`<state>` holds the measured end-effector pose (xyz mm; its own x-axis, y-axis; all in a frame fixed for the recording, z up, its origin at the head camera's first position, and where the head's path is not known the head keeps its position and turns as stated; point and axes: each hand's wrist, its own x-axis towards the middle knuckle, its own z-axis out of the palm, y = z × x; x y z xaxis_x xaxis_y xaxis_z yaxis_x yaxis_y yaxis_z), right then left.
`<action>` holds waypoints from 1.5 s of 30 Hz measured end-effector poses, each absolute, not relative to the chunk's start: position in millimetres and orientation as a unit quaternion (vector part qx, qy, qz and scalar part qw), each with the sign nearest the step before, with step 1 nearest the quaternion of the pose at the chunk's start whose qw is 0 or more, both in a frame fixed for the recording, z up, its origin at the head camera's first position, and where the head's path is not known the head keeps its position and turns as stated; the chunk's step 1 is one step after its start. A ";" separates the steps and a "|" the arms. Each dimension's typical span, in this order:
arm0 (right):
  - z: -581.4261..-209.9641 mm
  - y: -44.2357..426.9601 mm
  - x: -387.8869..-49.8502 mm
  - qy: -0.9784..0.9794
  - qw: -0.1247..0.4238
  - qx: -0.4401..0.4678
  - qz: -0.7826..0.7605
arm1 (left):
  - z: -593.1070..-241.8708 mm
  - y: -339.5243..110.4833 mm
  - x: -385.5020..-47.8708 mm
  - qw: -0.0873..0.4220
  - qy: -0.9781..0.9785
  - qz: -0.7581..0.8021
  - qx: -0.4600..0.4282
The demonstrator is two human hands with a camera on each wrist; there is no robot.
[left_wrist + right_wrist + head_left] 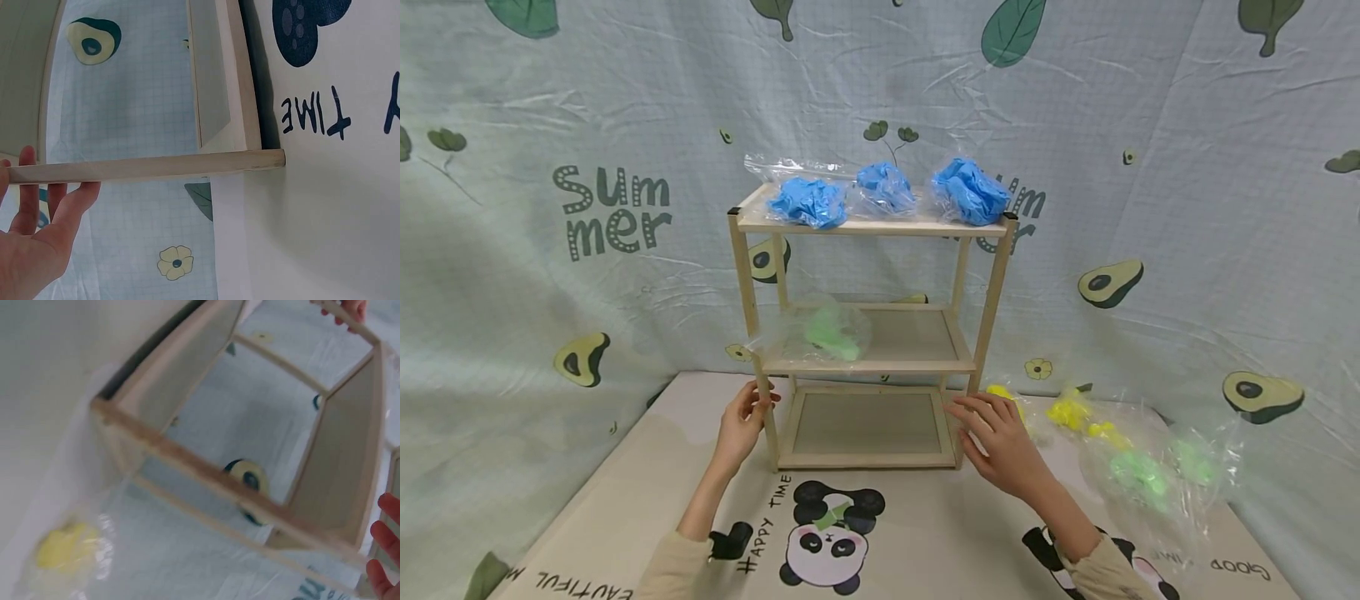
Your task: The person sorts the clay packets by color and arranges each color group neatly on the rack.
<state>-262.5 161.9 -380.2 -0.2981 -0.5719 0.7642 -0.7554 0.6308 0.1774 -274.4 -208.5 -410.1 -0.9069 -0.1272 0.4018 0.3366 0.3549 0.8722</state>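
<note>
**Part-way there, by the look of it**

And here's the three-tier wooden rack (880,367), mid-scene on the table (940,533), a person at both sides. L hand (743,425): fingers curled round the L front post (744,275), low down; how firmly, can't tell. R hand (1003,442): fingers apart and loose by the R front post (995,292), clamped on nothing; contact w/ the wood, can't tell.

Score so far, approx: top shelf (925,227) has a row of three clear bags w/ crumpled blue contents, L (808,202), mid (886,187) and R (972,192). Middle shelf (917,333) has just one pale-green bag (832,332), toward the L end, room to its R. Btm shelf (872,421): no bag seen on it.

Off the rack, on the table to the R: yellow bags (1070,410), farther back, & light-green bags (1138,473), nearer; they overlap, so no exact count. If loading's the job, top looks done, middle begun, btm not begun; greens & all yellows seen are left.
</note>
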 end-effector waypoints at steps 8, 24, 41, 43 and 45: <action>-405.2 211.5 -261.5 -0.832 0.421 0.346 0.106 | -412.8 -209.0 -275.1 0.205 -0.797 -0.564 -0.063; -439.7 303.9 -240.2 -0.905 0.370 0.207 0.034 | -412.5 -209.1 -276.7 0.204 -0.799 -0.563 -0.057; -457.1 375.8 -237.3 -0.971 0.230 0.062 -0.003 | -409.6 -208.9 -275.9 0.201 -0.803 -0.558 -0.060; -457.1 378.7 -238.4 -0.979 0.199 0.054 0.004 | -409.6 -209.1 -275.5 0.202 -0.803 -0.558 -0.059; -456.7 380.8 -239.9 -0.984 0.172 0.048 0.014 | -409.6 -209.3 -275.5 0.203 -0.802 -0.558 -0.060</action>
<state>-239.9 380.8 -456.7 -0.9365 -0.0896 0.3389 -0.0989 0.9950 -0.0101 -275.5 -209.3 -409.6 -0.9101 -0.1303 0.3933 0.3235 0.3695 0.8711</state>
